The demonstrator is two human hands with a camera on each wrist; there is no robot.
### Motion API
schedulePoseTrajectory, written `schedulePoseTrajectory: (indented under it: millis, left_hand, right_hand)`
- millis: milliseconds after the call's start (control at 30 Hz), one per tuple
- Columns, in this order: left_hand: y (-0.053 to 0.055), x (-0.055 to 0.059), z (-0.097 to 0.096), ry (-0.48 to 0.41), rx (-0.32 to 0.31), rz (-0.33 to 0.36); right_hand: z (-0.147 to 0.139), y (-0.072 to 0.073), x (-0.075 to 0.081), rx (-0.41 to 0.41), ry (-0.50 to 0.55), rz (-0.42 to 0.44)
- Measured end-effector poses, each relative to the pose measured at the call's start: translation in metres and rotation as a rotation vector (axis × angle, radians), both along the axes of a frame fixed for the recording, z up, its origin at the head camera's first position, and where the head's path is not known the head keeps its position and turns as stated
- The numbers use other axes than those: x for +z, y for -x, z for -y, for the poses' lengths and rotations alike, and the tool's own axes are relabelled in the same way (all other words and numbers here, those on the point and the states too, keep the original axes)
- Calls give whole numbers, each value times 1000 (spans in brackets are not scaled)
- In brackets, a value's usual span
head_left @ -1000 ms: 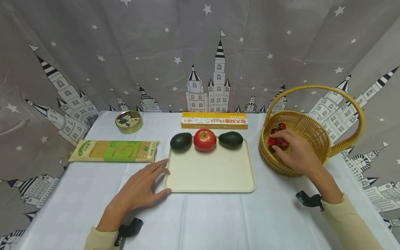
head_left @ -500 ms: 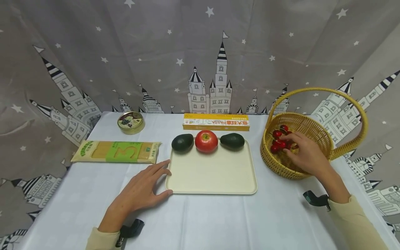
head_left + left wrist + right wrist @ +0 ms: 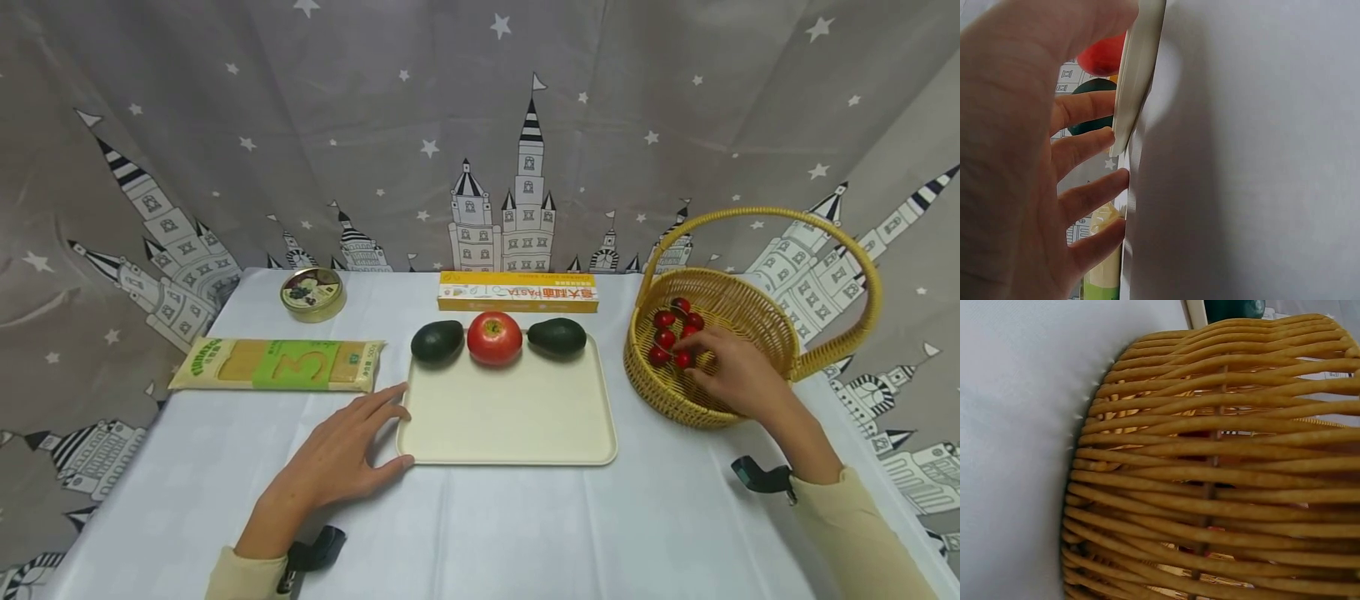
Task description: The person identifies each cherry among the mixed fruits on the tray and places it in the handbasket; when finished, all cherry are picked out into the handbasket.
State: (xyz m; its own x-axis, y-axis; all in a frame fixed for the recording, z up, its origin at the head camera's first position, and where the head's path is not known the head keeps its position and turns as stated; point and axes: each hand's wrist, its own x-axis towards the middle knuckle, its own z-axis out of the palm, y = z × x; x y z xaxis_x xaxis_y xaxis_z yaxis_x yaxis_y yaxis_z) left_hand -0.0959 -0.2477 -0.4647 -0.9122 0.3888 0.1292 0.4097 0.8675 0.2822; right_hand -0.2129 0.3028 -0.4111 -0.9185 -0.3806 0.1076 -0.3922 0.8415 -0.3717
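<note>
In the head view my right hand (image 3: 731,371) reaches into the yellow wicker basket (image 3: 660,402). Its thumb and fingertips are bent around a cherry (image 3: 683,360) among several glossy red cherries (image 3: 664,338). The basket wall (image 3: 1222,450) hides that hand in the right wrist view. My left hand (image 3: 337,458) rests at the left edge of a cream tray (image 3: 506,417), fingers spread and thumb at the near corner. Two dark green avocados (image 3: 437,342) and a red tomato (image 3: 494,338) lie along the tray's far edge, the tomato between the avocados.
A yellow pasta box (image 3: 517,292) lies behind the tray. On the left are a pack of noodles (image 3: 277,364) and a round gold tin (image 3: 312,293). The basket's tall handle (image 3: 780,213) arches over its opening. A grey castle-print curtain (image 3: 360,125) hangs behind the table.
My right hand has shifted slightly right and back inside the basket, and more cherries show beside its fingertips. The left hand stays at the tray edge. The whole view has shifted slightly.
</note>
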Motion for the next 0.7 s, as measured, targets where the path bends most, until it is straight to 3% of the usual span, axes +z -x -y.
schedulePoseTrajectory:
  millis: [233,700]
  left_hand:
    - [-2,1,1,1,7,1]
    - [-1,2,-1,-7,6,-5]
  right_hand:
    - [1,4,-5,0,-18,57]
    - [2,11,-10,15,-51,86]
